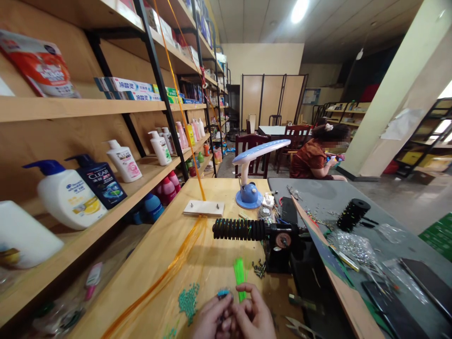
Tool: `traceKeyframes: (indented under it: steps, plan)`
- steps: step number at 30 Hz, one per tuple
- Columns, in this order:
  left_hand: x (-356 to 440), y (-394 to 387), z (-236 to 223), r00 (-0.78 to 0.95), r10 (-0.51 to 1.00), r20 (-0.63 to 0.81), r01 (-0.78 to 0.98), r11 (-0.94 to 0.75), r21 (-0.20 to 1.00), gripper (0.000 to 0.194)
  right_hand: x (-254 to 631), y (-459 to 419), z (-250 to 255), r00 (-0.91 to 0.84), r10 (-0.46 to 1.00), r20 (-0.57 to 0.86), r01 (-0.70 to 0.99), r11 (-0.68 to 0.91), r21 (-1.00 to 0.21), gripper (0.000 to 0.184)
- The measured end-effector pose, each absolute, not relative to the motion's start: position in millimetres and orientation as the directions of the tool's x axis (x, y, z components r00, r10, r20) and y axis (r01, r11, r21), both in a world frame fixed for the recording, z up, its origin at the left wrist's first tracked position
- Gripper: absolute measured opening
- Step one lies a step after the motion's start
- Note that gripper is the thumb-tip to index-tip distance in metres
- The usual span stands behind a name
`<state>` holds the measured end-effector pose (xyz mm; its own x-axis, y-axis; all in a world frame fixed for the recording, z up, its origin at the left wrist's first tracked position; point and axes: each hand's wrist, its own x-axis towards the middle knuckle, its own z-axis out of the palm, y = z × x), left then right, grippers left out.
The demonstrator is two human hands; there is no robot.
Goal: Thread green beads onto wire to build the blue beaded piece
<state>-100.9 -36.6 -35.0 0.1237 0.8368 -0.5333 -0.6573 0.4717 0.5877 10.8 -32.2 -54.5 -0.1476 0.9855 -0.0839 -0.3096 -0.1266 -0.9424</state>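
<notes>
Both my hands sit together at the bottom edge, over the wooden table point(165, 245). My left hand point(211, 320) is closed in a pinch on a small blue-green piece point(223, 293) that I cannot name. My right hand point(254, 314) has its fingers curled round the lower end of a bundle of bright green strands point(239, 275). A pile of small teal beads point(188, 301) lies just left of my left hand. Long orange strands point(176, 263) run from the table up to the shelf top.
A black ribbed roller on a small machine point(254, 230) stands ahead, a blue desk lamp point(250, 188) behind it. Shelves of shampoo bottles point(102, 181) line the left. A grey mat point(353, 221) with beads and a black spool lies right. A person sits beyond.
</notes>
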Motion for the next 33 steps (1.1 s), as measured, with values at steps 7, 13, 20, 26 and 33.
traceKeyframes:
  steps: [7,13,20,26,33]
  plan:
    - [-101.1,-36.0,-36.1,0.133,0.818,-0.560,-0.652,0.498,0.572,0.057,11.3,-33.1,-53.4,-0.147,0.987,-0.071,-0.299,-0.113,-0.948,0.065]
    - [-102.7,-37.8,-44.7,0.120,0.853,-0.508,-0.612,0.466,0.638,0.051,10.8,-33.0,-48.2,-0.141,0.986,-0.093,-0.323,-0.135,-0.937,0.066]
    - [-103.1,-38.3,-48.1,0.065,0.872,-0.485,-0.539,0.439,0.718,0.056,12.3,-30.6,-42.5,-0.143,0.987,-0.078,-0.330,-0.122,-0.936,0.062]
    - [-101.9,-38.8,-44.7,0.087,0.874,-0.477,-0.556,0.440,0.705,0.056,12.8,-31.9,-42.3,-0.137,0.989,-0.064,-0.337,-0.107,-0.935,0.060]
    - [-101.3,-39.8,-44.7,0.103,0.868,-0.486,-0.534,0.461,0.709,0.058,15.1,-31.4,-49.3,-0.064,0.998,-0.010,-0.249,-0.025,-0.968,0.059]
